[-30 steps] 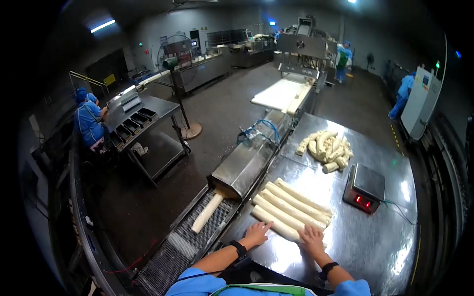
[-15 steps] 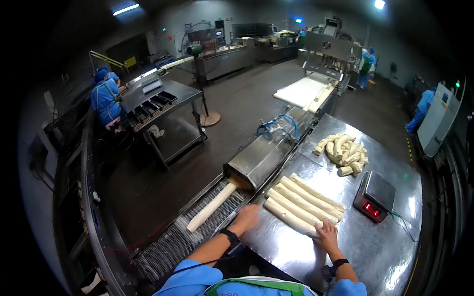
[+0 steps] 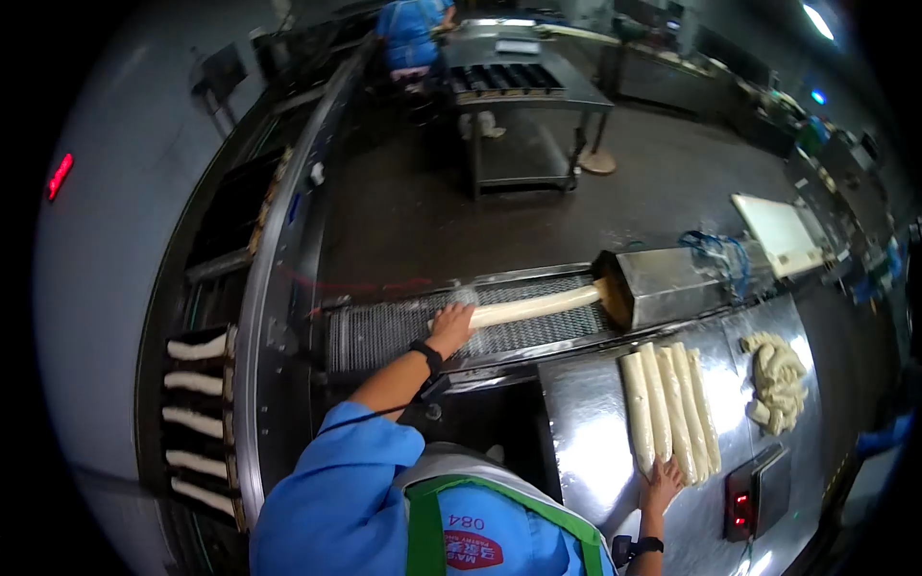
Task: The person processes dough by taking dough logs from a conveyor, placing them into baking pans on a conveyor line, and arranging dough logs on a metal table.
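On the metal mesh conveyor lies a long pale dough roll (image 3: 538, 307), its right end inside the opening of a steel housing. My left hand (image 3: 453, 328) is at the roll's left end, its fingers curled over it and covering the tip. Several more dough rolls (image 3: 669, 408) lie side by side on the steel table (image 3: 595, 490). My right hand (image 3: 663, 483) rests on their near ends with its fingers apart, holding none of them.
A heap of dough pieces (image 3: 776, 382) and a scale (image 3: 757, 494) with red digits are on the table's right. The steel housing (image 3: 672, 286) covers the conveyor (image 3: 384, 336). Dough-filled tins (image 3: 229, 422) line the left. A co-worker (image 3: 411, 34) stands at a far table.
The view has turned left. My left hand has moved from beside the table onto the end of the conveyor's dough roll. My right hand stays at the near ends of the table's rolls.
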The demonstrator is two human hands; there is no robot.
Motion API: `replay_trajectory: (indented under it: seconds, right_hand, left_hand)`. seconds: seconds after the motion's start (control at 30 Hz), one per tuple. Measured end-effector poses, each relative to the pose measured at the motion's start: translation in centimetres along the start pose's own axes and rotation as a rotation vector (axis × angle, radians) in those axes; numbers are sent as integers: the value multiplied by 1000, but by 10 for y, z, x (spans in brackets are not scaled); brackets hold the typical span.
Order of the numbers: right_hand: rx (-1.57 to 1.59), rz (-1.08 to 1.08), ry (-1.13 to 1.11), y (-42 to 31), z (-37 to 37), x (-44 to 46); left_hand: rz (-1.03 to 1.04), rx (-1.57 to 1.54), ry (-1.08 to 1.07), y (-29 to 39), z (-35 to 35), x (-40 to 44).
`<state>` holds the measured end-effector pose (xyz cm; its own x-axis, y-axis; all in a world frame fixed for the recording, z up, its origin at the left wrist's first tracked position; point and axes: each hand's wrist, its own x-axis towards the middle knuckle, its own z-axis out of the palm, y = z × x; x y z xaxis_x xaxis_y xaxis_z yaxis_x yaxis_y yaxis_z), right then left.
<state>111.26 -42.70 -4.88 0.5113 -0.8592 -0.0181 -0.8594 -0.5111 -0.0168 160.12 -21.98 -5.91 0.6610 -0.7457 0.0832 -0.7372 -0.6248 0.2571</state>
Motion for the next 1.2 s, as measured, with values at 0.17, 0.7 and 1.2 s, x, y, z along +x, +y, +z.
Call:
replay_trajectory:
  seconds: [0.17,0.7,1.2]
  right_hand:
    - [-50,-17,-12,-16,-1,6]
    - [-275,-203,-223,7,53,33]
    - [70,-241,-195,-192,-22,82]
  left_hand:
    - [-40,22,-36,-32,-9,-15]
    - [-269,-2102,357,-107,-200,-36]
    - [-949,-1225,1603,-462,-172,-100]
